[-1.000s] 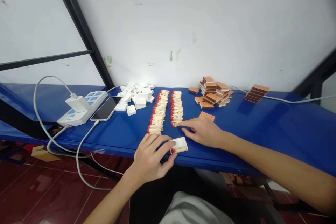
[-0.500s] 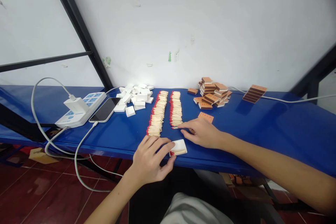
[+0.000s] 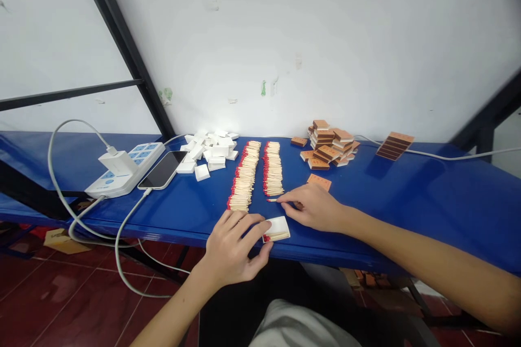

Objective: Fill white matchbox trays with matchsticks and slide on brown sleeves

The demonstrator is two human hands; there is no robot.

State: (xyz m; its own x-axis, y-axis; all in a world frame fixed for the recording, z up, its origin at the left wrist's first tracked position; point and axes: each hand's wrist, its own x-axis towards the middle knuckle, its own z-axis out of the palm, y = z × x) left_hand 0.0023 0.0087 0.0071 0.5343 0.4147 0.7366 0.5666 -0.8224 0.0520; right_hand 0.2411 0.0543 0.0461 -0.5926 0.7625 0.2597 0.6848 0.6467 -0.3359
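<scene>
My left hand (image 3: 234, 244) rests at the near edge of the blue table (image 3: 407, 200), its fingers and thumb closed round a small white matchbox tray (image 3: 277, 229) that has a few matches in it. My right hand (image 3: 315, 207) lies just right of the tray and pinches a single red-tipped match (image 3: 272, 200) against the table, pulled slightly clear of the near end of the right row of matches (image 3: 273, 168). A second row of matches (image 3: 244, 175) runs beside it on the left. An orange matchbox sleeve (image 3: 319, 180) lies just behind my right hand.
A heap of white empty trays (image 3: 209, 150) sits at the back left, beside a phone (image 3: 163, 169) and a power strip (image 3: 122, 169) with a charger and cables. Orange sleeves are piled (image 3: 329, 144) at the back, with a fanned stack (image 3: 394, 145) further right.
My right fingers have drawn one match out of the right row towards me. My left hand and the tray have stayed where they were.
</scene>
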